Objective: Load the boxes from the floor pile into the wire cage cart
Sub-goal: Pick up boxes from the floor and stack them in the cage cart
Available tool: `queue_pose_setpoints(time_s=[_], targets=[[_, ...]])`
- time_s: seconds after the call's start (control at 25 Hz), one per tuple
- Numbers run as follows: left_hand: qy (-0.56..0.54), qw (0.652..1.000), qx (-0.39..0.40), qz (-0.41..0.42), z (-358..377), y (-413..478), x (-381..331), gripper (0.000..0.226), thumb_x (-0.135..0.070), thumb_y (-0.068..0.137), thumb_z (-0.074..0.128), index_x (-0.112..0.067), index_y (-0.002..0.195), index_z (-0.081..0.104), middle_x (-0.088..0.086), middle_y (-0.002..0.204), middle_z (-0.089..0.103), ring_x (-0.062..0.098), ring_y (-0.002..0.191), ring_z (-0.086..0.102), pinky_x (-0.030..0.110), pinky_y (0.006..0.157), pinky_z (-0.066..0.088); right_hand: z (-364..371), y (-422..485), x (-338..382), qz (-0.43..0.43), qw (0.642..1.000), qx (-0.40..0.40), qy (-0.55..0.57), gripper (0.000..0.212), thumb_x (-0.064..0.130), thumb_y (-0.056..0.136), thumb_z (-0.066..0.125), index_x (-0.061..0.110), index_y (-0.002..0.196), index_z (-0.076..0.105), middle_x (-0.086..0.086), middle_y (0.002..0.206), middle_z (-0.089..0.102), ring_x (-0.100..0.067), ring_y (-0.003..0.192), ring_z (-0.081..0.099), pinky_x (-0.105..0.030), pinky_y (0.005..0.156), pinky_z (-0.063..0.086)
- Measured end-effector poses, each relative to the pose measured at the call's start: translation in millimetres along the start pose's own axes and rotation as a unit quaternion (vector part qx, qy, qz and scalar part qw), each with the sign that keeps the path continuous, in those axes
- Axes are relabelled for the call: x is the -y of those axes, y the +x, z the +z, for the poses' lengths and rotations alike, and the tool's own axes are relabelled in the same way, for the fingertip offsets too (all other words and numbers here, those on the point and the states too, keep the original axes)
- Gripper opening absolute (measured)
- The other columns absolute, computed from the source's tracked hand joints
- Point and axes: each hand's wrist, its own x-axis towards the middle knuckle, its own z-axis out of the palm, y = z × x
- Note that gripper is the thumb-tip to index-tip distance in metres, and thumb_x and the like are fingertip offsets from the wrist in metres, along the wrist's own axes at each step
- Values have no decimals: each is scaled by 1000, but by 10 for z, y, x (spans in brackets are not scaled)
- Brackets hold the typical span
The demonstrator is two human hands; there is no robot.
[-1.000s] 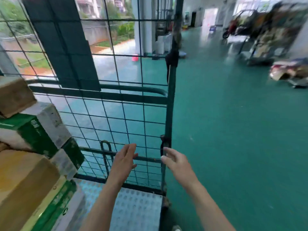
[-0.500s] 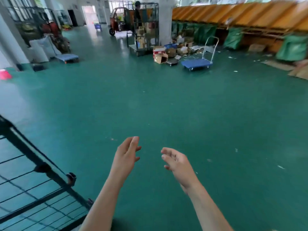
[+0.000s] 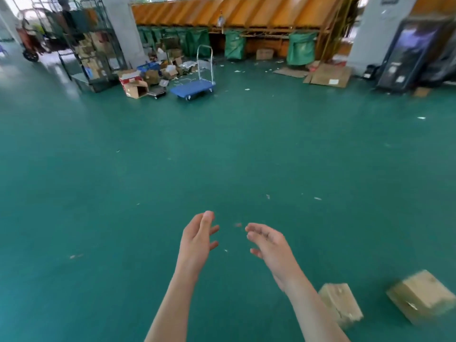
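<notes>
My left hand point(image 3: 198, 239) and my right hand point(image 3: 269, 244) are held out in front of me over the green floor, both empty with fingers apart. Two brown cardboard boxes lie on the floor at the lower right: one point(image 3: 341, 304) just right of my right forearm, the other point(image 3: 420, 296) further right near the frame's edge. The wire cage cart I was loading is out of view.
A blue flat trolley point(image 3: 193, 87) stands far ahead beside scattered open boxes point(image 3: 134, 85). A tall cage cart point(image 3: 91, 45) full of parcels stands at the back left. Flattened cardboard point(image 3: 329, 76) and green sacks point(image 3: 301, 48) line the orange racks behind.
My view has swung right, away from the wire cage cart and its stacked boxes, across open floor. The two floor boxes have come into sight. My hands stay empty and held out.
</notes>
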Motion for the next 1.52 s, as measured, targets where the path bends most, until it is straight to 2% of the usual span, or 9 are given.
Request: queue_pose_setpoints(time_s=[0.16, 0.36, 0.52, 0.68, 0.8, 0.96, 1.2, 1.36, 1.52], targets=[[29, 995, 97, 4, 991, 122, -47, 26, -42, 104, 47, -26, 112, 66, -13, 118, 67, 4, 105, 69, 43, 92, 59, -947, 64, 44, -9, 994, -102, 25, 21, 21, 98, 62, 20, 118, 70, 16, 116, 70, 5, 108, 63, -35, 100, 54], [61, 978, 200, 8, 1929, 202, -54, 25, -40, 105, 47, -27, 111, 66, -11, 121, 66, 6, 106, 69, 43, 91, 59, -1763, -152, -155, 19, 977, -204, 64, 21, 23, 98, 62, 25, 118, 69, 17, 119, 68, 4, 112, 61, -35, 102, 52], [74, 954, 290, 0, 2722, 130, 6, 23, -39, 105, 48, -26, 107, 67, -8, 121, 66, 7, 104, 70, 42, 90, 59, -2372, -422, -296, 31, 946, -309, 89, 22, 19, 99, 61, 21, 119, 69, 14, 119, 69, -1, 111, 62, -34, 101, 53], [87, 917, 389, -11, 3500, 20, 91, 23, -37, 105, 48, -25, 108, 68, -9, 121, 66, 8, 105, 70, 44, 92, 58, -2932, -582, -366, 26, 912, -398, 99, 22, 19, 99, 60, 21, 120, 69, 13, 119, 69, 1, 109, 63, -28, 94, 55], [99, 884, 457, -2, 4040, 29, 57, 23, -37, 105, 47, -27, 108, 67, -10, 123, 65, 7, 106, 69, 45, 94, 58, -3246, -620, -362, 25, 888, -447, 102, 23, 20, 99, 60, 22, 121, 68, 13, 120, 69, 0, 112, 62, -32, 97, 54], [105, 838, 535, 14, 4790, 122, -104, 22, -38, 105, 45, -29, 109, 65, -12, 122, 65, 6, 105, 69, 45, 94, 58, -3730, -506, -201, 24, 859, -502, 97, 21, 19, 99, 59, 23, 117, 69, 8, 118, 71, -5, 110, 66, -33, 95, 54], [143, 804, 577, 5, 5605, 467, -76, 19, -39, 105, 46, -31, 106, 64, -11, 118, 67, 9, 104, 69, 47, 93, 58, -4274, -54, -88, 38, 838, -536, 94, 24, 20, 100, 58, 21, 121, 68, 9, 118, 71, -2, 106, 66, -29, 93, 55], [140, 785, 604, -6, 6079, 350, 53, 21, -36, 106, 47, -26, 105, 65, -10, 109, 69, 10, 102, 70, 34, 78, 61, -4494, -52, -233, 60, 814, -564, 126, 23, 21, 99, 59, 26, 120, 67, 15, 116, 72, 0, 105, 66, -34, 95, 56], [165, 760, 629, -9, 6600, 20, 256, 23, -36, 105, 47, -24, 105, 67, -7, 110, 70, 10, 100, 71, 47, 88, 60, -4917, -350, -447, 67, 763, -624, 157, 23, 20, 98, 61, 24, 120, 68, 15, 116, 72, -1, 107, 66, -33, 92, 57]])
